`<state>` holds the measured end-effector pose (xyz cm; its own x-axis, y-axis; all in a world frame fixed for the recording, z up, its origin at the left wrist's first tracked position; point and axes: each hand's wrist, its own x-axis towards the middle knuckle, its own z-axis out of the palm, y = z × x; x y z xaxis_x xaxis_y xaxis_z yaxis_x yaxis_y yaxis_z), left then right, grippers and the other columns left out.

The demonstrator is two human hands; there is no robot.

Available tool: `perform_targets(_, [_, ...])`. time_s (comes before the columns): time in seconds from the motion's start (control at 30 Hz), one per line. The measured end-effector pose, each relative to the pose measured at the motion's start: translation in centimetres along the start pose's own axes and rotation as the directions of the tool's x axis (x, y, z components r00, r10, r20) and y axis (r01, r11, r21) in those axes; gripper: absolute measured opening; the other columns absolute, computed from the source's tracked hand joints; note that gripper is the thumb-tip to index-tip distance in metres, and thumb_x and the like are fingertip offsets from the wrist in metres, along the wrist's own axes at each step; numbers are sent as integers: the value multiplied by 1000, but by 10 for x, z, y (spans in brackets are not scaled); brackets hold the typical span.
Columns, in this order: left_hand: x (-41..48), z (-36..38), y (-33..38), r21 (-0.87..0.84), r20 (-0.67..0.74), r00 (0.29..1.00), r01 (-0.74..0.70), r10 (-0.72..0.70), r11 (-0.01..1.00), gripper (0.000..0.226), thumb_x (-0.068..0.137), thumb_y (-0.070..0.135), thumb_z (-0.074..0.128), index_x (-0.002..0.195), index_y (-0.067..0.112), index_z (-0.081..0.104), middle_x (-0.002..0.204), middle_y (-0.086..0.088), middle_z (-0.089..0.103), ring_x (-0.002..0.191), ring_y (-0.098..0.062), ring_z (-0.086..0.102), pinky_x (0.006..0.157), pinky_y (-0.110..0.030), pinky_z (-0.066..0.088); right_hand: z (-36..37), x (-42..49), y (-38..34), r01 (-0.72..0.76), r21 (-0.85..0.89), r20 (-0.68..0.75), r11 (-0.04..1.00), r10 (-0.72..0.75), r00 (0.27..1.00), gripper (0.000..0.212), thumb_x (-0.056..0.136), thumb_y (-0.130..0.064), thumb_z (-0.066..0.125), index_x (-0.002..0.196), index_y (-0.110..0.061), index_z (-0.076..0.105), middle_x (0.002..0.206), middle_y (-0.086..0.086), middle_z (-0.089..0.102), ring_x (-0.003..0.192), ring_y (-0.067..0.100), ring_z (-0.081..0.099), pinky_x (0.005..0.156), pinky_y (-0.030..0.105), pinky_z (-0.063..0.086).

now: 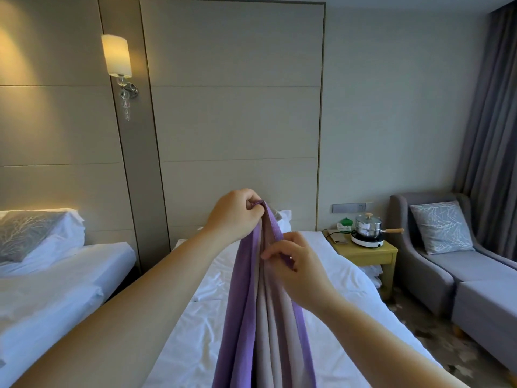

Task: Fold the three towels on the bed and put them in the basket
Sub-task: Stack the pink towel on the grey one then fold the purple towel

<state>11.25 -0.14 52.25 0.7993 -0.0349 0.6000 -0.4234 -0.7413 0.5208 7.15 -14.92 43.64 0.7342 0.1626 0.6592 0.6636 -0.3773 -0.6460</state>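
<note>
A purple and grey towel [263, 317] hangs in long folds above the white bed [195, 345]. My left hand [233, 212] grips its top corner, raised in front of me. Lower and to the right, my right hand [296, 271] pinches an edge of the same towel between thumb and fingers. The towel runs out of the bottom of the frame. No other towel and no basket is in view.
A second bed [64, 278] with a patterned pillow lies to the left. A wooden bedside table [366, 252] holds a pot [368, 226] on a small cooker. A grey armchair [436, 247] with a cushion and a footstool stand at the right by the curtain.
</note>
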Motion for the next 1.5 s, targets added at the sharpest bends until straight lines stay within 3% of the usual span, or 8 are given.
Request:
perform_targets(0.1, [-1,5,2,-156,-10,1000,15,-16,988,19,85,10,54,79,27,59,64,10,55,57,-5,53,61,-22,52,12,-2,2,-64,-43,46,997,66,997,3,79,-22,71,79,-21,68,91,-5,53,74,1,52,69,8,39])
perform_targets(0.27, [0,0,-4,-333,-48,993,88,-110,939,20,85,8,50,79,27,54,71,1,56,68,-25,60,64,-50,59,20,-7,18,-101,-228,121,968,131,984,24,78,-28,73,80,-7,62,86,-4,47,66,4,44,63,10,36])
perform_targets(0.5, [4,-23,-27,-63,-141,987,68,-77,996,23,73,1,53,68,24,54,70,10,57,66,-14,51,62,-26,42,0,6,27,-329,107,69,938,323,944,22,88,-13,63,69,-21,70,66,-5,60,59,4,51,59,14,39])
perform_targets(0.7, [-13,-29,-37,-258,209,955,261,-210,930,23,80,-3,58,82,18,66,74,3,62,60,-5,53,52,-7,39,-16,22,27,-416,399,146,817,391,909,29,89,-25,64,61,-21,60,65,4,47,62,16,39,57,26,31])
perform_targets(0.87, [-40,-3,-40,-275,587,809,230,-26,934,49,71,46,77,116,40,56,121,15,57,108,-2,57,85,-16,44,-18,24,26,-440,477,326,761,312,893,26,93,-24,59,67,-19,62,69,4,55,65,14,48,63,26,38])
perform_targets(1.03, [-40,15,-39,-385,409,912,147,25,911,8,89,21,65,93,24,60,81,8,65,75,-6,58,75,-21,45,-25,18,29,-438,478,365,761,282,888,21,87,-32,63,73,-17,63,73,4,57,71,17,49,67,26,39])
perform_targets(1.3, [-1,-3,3,-200,161,969,-157,190,967,8,86,13,68,84,20,66,84,0,68,84,-16,64,84,-24,45,-15,5,31,-360,262,376,896,249,893,14,81,-24,73,88,-13,68,88,10,71,80,17,66,81,34,55])
perform_targets(1.5, [36,-43,13,-107,-170,971,-185,165,977,6,84,15,68,83,20,66,75,10,62,73,-5,56,71,-13,41,-10,7,34,-285,2,304,959,271,913,27,79,-24,72,60,-18,54,61,-13,46,55,2,45,55,11,39])
